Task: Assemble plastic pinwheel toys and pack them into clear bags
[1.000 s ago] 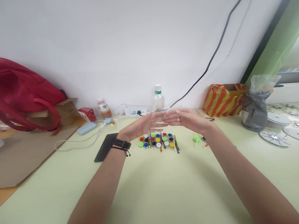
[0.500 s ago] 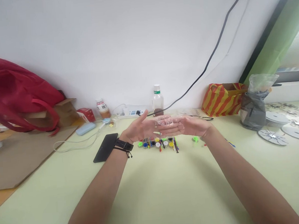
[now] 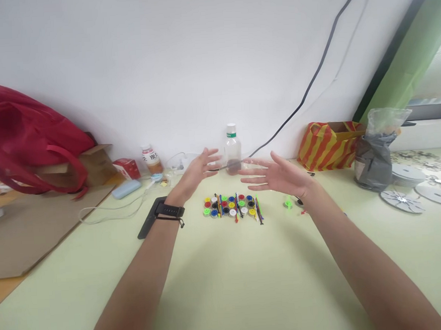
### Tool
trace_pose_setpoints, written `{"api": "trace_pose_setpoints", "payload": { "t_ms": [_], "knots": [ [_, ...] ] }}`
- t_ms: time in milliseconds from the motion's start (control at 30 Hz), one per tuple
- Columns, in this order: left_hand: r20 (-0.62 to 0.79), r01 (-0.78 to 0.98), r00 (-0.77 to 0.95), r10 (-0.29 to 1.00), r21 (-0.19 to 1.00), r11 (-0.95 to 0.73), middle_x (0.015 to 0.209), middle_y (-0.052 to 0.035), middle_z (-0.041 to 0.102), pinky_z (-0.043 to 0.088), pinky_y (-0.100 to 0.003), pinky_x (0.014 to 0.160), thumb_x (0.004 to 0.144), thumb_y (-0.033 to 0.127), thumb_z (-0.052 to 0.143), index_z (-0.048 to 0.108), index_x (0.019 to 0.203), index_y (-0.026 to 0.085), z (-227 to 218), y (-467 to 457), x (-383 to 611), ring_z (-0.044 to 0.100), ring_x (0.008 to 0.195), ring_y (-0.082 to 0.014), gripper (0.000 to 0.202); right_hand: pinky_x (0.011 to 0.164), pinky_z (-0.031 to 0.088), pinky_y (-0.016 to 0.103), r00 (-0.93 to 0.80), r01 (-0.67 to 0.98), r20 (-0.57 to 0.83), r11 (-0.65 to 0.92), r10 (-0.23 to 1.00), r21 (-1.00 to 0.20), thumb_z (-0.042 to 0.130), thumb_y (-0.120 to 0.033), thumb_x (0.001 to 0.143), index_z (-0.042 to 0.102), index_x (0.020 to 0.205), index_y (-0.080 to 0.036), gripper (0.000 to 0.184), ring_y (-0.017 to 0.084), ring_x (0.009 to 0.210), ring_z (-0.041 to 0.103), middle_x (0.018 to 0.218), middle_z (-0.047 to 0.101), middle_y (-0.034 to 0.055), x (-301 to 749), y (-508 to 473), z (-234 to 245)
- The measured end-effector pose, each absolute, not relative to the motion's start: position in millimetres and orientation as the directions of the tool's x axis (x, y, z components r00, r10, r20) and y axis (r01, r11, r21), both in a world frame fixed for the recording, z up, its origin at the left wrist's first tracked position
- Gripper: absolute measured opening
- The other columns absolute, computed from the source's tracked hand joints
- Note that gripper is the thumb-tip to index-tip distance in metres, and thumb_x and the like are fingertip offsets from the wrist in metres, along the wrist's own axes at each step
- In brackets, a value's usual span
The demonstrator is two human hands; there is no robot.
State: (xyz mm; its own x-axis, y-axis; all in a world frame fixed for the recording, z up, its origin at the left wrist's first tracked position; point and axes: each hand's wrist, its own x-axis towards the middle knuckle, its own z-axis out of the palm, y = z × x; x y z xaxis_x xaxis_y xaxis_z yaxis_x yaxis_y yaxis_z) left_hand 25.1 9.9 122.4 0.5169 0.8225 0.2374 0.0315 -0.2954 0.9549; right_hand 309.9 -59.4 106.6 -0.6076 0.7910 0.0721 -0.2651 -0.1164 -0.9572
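Note:
Both of my hands hang in the air above the table, palms turned toward each other and fingers spread. My left hand (image 3: pixel 197 174), with a black watch (image 3: pixel 173 210) on its wrist, holds nothing. Empty as well, my right hand (image 3: pixel 277 175) is to the right, with a gap between the two. Below and between them lie rows of small round pieces (image 3: pixel 231 204) in red, yellow, green, blue, black and white, with thin coloured sticks (image 3: pixel 219 206) among them. A bright green round piece (image 3: pixel 288 203) sits apart near my right wrist.
A clear bottle (image 3: pixel 232 149) with dark liquid stands by the wall. To the left are a black tablet-like slab (image 3: pixel 149 224), a blue case (image 3: pixel 126 189), a labelled bottle (image 3: pixel 152 160) and a red backpack (image 3: pixel 20 132). On the right are a striped bag (image 3: pixel 327 146) and grey discs (image 3: pixel 402 201).
My hands have moved apart, the left one leftward. The clear plastic film that was between them is no longer in them. The rows of coloured pieces now show fully.

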Motion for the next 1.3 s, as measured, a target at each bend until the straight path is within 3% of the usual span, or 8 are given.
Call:
{"api": "trace_pose_setpoints", "payload": {
  "t_ms": [100,267,400,567,767,933,1100,1300],
  "knots": [
    [0.408,0.277,0.407,0.817,0.797,-0.536,0.150,-0.0119,0.055,0.042,-0.048,0.110,0.094,0.066,0.052,0.049,0.147,0.026,124.2,6.0,25.6,0.054,0.134,-0.0329,0.066,0.118,0.035,0.058,-0.543,-0.263,0.014,-0.155,0.839,-0.952,0.038,-0.066,0.101,0.054,0.142,-0.027,0.059,0.031,0.136,0.055,0.152,0.054,0.0114,309.3,-53.9,103.8],
    [0.539,0.393,0.640,0.548,0.382,-0.836,0.158,-0.0118,0.044,0.028,-0.049,0.121,0.080,0.062,0.074,0.038,0.155,0.026,121.2,-19.4,45.9,0.037,0.145,-0.0360,0.091,0.115,0.041,0.057,-0.484,-0.244,-0.060,-0.200,0.873,-0.949,0.041,-0.063,0.102,0.061,0.134,-0.022,0.055,0.031,0.126,0.063,0.143,0.061,0.0148,300.5,-49.9,101.9],
    [0.499,0.418,0.736,0.457,0.195,-0.887,0.158,-0.0164,0.040,0.018,-0.057,0.123,0.073,0.062,0.080,0.031,0.159,0.022,106.1,-30.2,66.0,0.026,0.149,-0.0438,0.106,0.114,0.043,0.057,-0.516,-0.252,-0.084,-0.244,0.852,-0.936,0.039,-0.063,0.102,0.061,0.132,-0.019,0.057,0.032,0.122,0.065,0.139,0.064,0.0163,295.4,-52.3,105.0],
    [0.514,0.517,0.701,0.494,0.111,-0.849,0.152,-0.0184,0.045,0.022,-0.058,0.118,0.077,0.051,0.077,0.031,0.158,0.020,93.4,-31.7,74.2,0.036,0.140,-0.0429,0.098,0.113,0.045,0.055,-0.535,-0.244,-0.114,-0.282,0.837,-0.928,0.041,-0.063,0.101,0.064,0.124,-0.015,0.058,0.033,0.121,0.066,0.130,0.069,0.0189,290.9,-55.4,106.8],
    [0.470,0.543,0.705,0.530,0.123,-0.831,0.144,-0.0189,0.051,0.029,-0.054,0.113,0.079,0.050,0.074,0.034,0.156,0.018,91.0,-22.8,67.9,0.045,0.133,-0.0411,0.092,0.109,0.050,0.050,-0.477,-0.095,-0.123,-0.191,0.870,-0.977,0.044,-0.066,0.099,0.070,0.115,-0.016,0.059,0.031,0.117,0.068,0.127,0.070,0.0175,296.2,-56.9,111.8],
    [0.350,0.560,0.688,0.636,0.301,-0.772,0.147,-0.0173,0.050,0.033,-0.053,0.113,0.078,0.064,0.072,0.040,0.154,0.021,88.8,0.8,42.7,0.046,0.134,-0.0406,0.093,0.088,0.055,0.039,-0.198,0.525,-0.022,0.087,0.980,-0.847,0.061,-0.052,0.092,0.072,0.101,-0.021,0.034,0.026,0.097,0.069,0.108,0.076,0.0108,334.7,-60.5,116.8],
    [0.074,0.570,0.672,0.737,0.584,-0.578,0.128,-0.0120,0.062,0.049,-0.041,0.094,0.078,0.064,0.071,0.039,0.155,0.023,89.8,22.0,12.7,0.060,0.111,-0.0309,0.092,0.065,0.051,0.034,-0.068,0.920,-0.493,-0.137,0.867,-0.367,0.075,-0.033,0.074,0.071,0.087,-0.023,0.016,0.024,0.071,0.068,0.073,0.073,0.0064,359.3,-57.8,99.8],
    [0.002,0.478,0.709,0.705,0.733,-0.484,0.129,-0.0086,0.061,0.048,-0.040,0.097,0.082,0.058,0.070,0.044,0.152,0.027,98.3,18.1,9.4,0.059,0.114,-0.0291,0.081,0.060,0.054,0.032,-0.033,0.921,-0.639,-0.225,0.769,-0.318,0.076,-0.033,0.069,0.071,0.076,-0.019,0.016,0.023,0.068,0.070,0.078,0.075,0.0098,346.8,-49.8,82.9]
  ]
}}
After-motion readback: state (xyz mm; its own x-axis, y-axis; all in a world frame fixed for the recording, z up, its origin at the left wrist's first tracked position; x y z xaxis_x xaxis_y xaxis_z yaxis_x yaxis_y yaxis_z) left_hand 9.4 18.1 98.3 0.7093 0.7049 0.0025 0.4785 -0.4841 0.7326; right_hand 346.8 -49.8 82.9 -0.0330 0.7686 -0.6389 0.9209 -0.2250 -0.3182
